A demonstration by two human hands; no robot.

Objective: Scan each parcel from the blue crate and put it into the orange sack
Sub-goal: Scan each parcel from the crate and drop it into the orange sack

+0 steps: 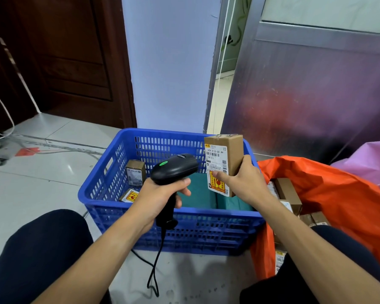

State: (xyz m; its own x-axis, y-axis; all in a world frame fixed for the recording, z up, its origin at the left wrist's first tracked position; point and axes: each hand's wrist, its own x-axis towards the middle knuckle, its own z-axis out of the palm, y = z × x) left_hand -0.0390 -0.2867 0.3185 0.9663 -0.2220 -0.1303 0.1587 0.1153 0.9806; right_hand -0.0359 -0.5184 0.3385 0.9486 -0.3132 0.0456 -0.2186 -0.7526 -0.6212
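While gripping scanner (174, 167) with curled fingers (183, 191) of left hand (162, 195), pinches upright parcel (224, 159) in right hand (244, 183), mid-frame above blue crate (184, 224).

Makeshift parcel-sorting room (home-like): tiled floor (42, 183), wooden door (75, 62), labelled parcels (135, 175) in crate (206, 233) and sack (338, 194).

You have open passage over the right rim of the blue crate (206, 233) into the open mouth of the orange sack (338, 194); 2 small boxes (135, 175) fill the crate's left corner, and a metal panel (305, 95) blocks the rear.
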